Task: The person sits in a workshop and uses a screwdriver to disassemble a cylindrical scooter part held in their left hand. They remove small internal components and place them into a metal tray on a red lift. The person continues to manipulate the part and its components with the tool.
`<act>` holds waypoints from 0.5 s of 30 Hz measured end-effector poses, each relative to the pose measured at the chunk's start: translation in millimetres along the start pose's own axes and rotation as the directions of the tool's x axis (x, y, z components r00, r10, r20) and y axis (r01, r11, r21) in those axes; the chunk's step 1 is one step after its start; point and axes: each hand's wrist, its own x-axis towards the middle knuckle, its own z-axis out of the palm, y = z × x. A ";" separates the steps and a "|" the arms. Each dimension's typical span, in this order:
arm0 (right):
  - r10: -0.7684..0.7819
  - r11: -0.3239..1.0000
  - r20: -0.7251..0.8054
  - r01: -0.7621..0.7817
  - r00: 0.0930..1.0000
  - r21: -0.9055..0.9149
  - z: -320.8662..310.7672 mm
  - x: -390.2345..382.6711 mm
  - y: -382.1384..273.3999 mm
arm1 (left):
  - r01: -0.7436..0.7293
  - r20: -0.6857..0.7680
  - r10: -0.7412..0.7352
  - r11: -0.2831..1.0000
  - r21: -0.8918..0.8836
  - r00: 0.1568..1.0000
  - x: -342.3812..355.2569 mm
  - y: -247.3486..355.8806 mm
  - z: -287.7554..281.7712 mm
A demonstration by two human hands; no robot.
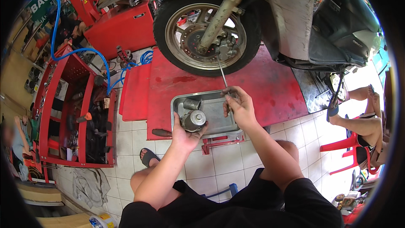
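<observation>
My left hand (184,133) grips a round metal cylinder part (194,120) over the near left corner of a grey metal tray (219,120). A smaller metal cylinder (191,104) lies in the tray behind it. My right hand (238,105) is closed on the handle of a long thin screwdriver (222,72), whose shaft points up and away to the brake caliper (223,47) of a scooter's front wheel (206,27). The wheel rests on a red lift platform (261,84), and the tray sits at the platform's near edge.
A red tool cart (74,109) full of tools stands at the left, with a blue coiled air hose (84,50) above it. Another person sits at the right beside a red plastic chair (350,152). A dark-handled tool (161,132) lies on the platform's edge. White floor tiles lie below.
</observation>
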 end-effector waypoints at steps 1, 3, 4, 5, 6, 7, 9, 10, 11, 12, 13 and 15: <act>0.047 0.992 0.001 -0.047 0.999 0.114 2.8 0.0 -8.3 | -0.008 -0.002 0.008 1.000 -0.001 1.000 -0.9 0.5 0.6; 0.105 0.935 0.112 -0.137 0.988 0.328 -0.9 2.9 -18.2 | -0.020 -0.003 0.020 1.000 -0.003 1.000 -1.8 1.4 0.8; 0.091 0.918 0.155 -0.143 0.984 0.369 -2.7 4.1 -21.1 | -0.025 -0.002 0.025 1.000 -0.005 1.000 -2.2 1.9 0.7; 0.075 0.900 0.197 -0.152 0.977 0.409 -2.9 4.8 -24.7 | -0.031 -0.002 0.031 1.000 -0.007 1.000 -2.6 2.4 0.4; 0.056 0.880 0.236 -0.160 0.970 0.447 -4.2 5.0 -26.9 | -0.024 -0.005 0.024 1.000 -0.008 1.000 -2.5 2.5 0.5; 0.048 0.880 0.248 -0.158 0.967 0.447 -6.5 5.0 -25.8 | -0.017 -0.008 0.017 1.000 -0.009 1.000 -2.5 2.7 0.3; -0.043 0.911 0.260 -0.069 0.965 0.407 -6.8 4.8 -21.4 | -0.008 -0.009 0.008 1.000 -0.014 1.000 -2.8 2.7 0.5; -0.088 0.922 0.268 -0.024 0.959 0.387 -6.4 4.2 -20.5 | -0.005 -0.006 0.005 1.000 -0.018 1.000 -2.9 2.2 1.0; -0.087 0.969 0.249 0.024 0.965 0.245 -6.3 2.5 -22.0 | -0.001 -0.003 0.001 1.000 -0.022 1.000 -2.9 1.6 1.5; -0.088 0.993 0.235 0.065 0.968 0.101 -4.6 0.6 -24.2 | -0.009 0.003 0.009 1.000 -0.030 1.000 -3.4 2.0 0.6; -0.091 0.993 0.220 0.104 0.971 -0.047 -3.6 -1.1 -24.5 | -0.015 0.009 0.016 0.999 -0.038 1.000 -3.8 2.3 -0.3; -0.225 0.959 0.164 0.248 0.960 -0.138 -2.2 -8.2 -18.5 | -0.030 0.013 0.031 0.998 -0.048 0.999 -4.7 3.1 -1.4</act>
